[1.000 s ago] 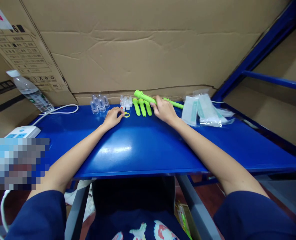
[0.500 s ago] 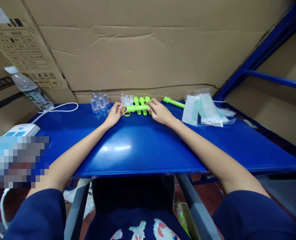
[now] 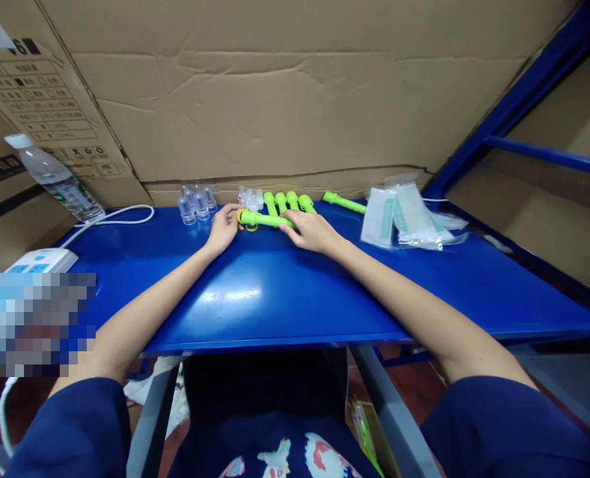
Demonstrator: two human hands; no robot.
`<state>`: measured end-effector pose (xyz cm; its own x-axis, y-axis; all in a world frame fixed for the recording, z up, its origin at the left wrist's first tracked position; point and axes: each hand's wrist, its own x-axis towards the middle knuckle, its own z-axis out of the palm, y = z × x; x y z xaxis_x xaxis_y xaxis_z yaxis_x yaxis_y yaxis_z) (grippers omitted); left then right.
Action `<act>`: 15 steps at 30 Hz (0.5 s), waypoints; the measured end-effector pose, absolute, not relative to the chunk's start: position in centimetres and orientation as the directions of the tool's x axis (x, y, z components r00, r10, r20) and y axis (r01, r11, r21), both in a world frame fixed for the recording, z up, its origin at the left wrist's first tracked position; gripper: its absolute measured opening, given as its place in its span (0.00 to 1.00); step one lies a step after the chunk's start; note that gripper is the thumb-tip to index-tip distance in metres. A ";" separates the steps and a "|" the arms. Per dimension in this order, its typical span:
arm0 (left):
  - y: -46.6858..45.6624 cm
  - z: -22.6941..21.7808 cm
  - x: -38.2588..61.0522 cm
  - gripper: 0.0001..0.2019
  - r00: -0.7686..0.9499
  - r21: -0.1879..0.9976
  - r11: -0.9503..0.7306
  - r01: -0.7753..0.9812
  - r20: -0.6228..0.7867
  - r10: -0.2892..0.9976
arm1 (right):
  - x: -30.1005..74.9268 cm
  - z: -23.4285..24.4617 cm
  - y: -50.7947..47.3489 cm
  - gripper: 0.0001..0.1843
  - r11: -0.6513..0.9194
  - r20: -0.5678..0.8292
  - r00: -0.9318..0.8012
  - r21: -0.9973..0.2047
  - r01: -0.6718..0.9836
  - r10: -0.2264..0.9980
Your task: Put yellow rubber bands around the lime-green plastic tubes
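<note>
Head camera looks down over both forearms to the far edge of a blue counter (image 3: pixel 275 292), where the person's hands meet over one bright green tube (image 3: pixel 262 218) lying crosswise. The left hand (image 3: pixel 224 228) has its fingertips curled in at the tube's left end, right beside a small yellow ring (image 3: pixel 251 228); whether the ring sits on the tube's tip or just beside it I cannot make out. The right hand (image 3: pixel 311 231) lies over the tube's other end, fingers closed lightly on it, pinning it against the counter.

Behind them, three or four more green tubes (image 3: pixel 286 200) stand side by side in a neat row, and another green piece (image 3: pixel 343 202) lies apart to the right. A cluster of small clear vials (image 3: pixel 194 204) sits to the left, a second group of small white-capped pieces (image 3: pixel 251 198) just left of the row, and some clear plastic packets (image 3: pixel 399 218) to the right.

Judging from this, the work looks to be partway: the row at the back seems handled and lined up, this tube is the one in hand, and the lone piece on the right and the vials appear untouched.

A water bottle (image 3: pixel 50 176), a white cable (image 3: pixel 110 218) and a power strip (image 3: pixel 36 260) are off to the left, cardboard (image 3: pixel 285 93) behind.
</note>
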<state>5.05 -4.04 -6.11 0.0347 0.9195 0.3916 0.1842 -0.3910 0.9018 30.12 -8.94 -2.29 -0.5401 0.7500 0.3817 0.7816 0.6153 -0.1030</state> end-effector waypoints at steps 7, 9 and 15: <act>-5.0 -5.6 5.5 0.26 0.081 0.904 -0.419 0.091 0.412 0.908 | 29.5 -2.1 -9.4 0.21 0.589 0.354 -0.507 -0.175 0.789 0.785; -5.6 -5.2 5.8 0.30 0.115 0.899 -0.434 0.063 0.425 0.898 | 29.1 -2.4 -9.5 0.22 0.616 0.353 -0.519 -0.275 0.738 0.779; -7.3 -4.8 7.6 0.31 0.214 0.905 -0.425 -0.005 0.416 0.884 | 27.7 -3.2 -10.1 0.32 0.611 0.320 -0.544 -0.598 0.519 0.775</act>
